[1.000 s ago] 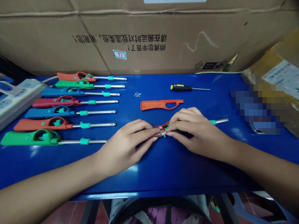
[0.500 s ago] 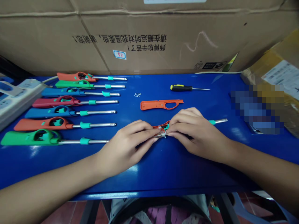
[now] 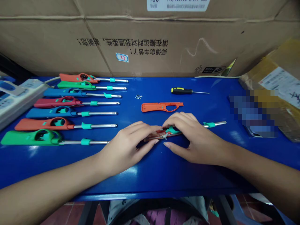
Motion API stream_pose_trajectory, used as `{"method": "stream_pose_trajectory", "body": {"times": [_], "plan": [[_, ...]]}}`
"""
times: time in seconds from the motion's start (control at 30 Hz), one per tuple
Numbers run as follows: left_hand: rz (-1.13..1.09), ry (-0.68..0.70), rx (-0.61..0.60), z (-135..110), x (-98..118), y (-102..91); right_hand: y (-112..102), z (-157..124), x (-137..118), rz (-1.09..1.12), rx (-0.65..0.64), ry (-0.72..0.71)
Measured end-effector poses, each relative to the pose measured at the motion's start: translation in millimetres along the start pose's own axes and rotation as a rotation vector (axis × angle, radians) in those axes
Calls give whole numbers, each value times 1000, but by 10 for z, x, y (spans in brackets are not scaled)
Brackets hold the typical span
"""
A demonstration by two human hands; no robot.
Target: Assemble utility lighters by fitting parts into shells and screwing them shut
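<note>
An opened stick lighter (image 3: pixel 173 134) lies in front of me, its inner parts bare. It has an orange half-shell, a green trigger, a clear fuel tank (image 3: pixel 157 136) and a metal tube (image 3: pixel 219 123) with a green sleeve pointing right. My left hand (image 3: pixel 130 139) pinches the tank end between thumb and fingers, which hide its left end. My right hand (image 3: pixel 191 137) arches over the trigger part with thumb and fingers apart. Its fingertips are at the lighter's far side and its thumb is on the near side. Behind lies the other orange half-shell (image 3: pixel 150 107).
Several whole stick lighters (image 3: pixel 44 123) lie in a column at the left, beside a white power strip (image 3: pixel 21 93). Small screws (image 3: pixel 138 97) and a black-yellow screwdriver (image 3: pixel 181 91) lie farther back. Cardboard boxes (image 3: pixel 140 28) stand behind and right; a blurred-out phone-like object (image 3: pixel 254 115) lies at right.
My right hand's fingers have spread from a pinch at the tank's valve end. The tank now sits lower over the half-shell, with my left hand still on it. The view has tilted slightly.
</note>
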State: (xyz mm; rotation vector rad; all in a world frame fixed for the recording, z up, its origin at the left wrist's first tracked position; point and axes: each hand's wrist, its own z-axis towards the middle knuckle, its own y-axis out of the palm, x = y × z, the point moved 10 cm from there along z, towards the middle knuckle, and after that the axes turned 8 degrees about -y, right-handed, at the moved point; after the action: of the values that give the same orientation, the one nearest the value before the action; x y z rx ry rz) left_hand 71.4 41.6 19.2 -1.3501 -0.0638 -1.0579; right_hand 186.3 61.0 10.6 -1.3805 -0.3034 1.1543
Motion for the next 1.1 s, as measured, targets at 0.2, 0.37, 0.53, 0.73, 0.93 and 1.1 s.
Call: {"method": "stream_pose_trajectory", "body": {"times": [0.2, 0.37, 0.53, 0.73, 0.93, 1.1], "plan": [[-24, -76, 16, -4, -54, -7, 54, 36, -94, 46, -4, -102], [37, -47, 35, 46, -78, -86, -45, 32, -19, 15, 59, -64], [110, -45, -59, 54, -107, -12, -152, 11, 25, -15, 108, -34], [68, -42, -78, 12, -97, 49, -86, 20, 0, 36, 47, -55], [42, -37, -71, -3, -107, 62, -57, 19, -3, 27, 41, -77], [31, -41, -76, -5, -117, 73, -79, 16, -2, 35, 63, -100]]}}
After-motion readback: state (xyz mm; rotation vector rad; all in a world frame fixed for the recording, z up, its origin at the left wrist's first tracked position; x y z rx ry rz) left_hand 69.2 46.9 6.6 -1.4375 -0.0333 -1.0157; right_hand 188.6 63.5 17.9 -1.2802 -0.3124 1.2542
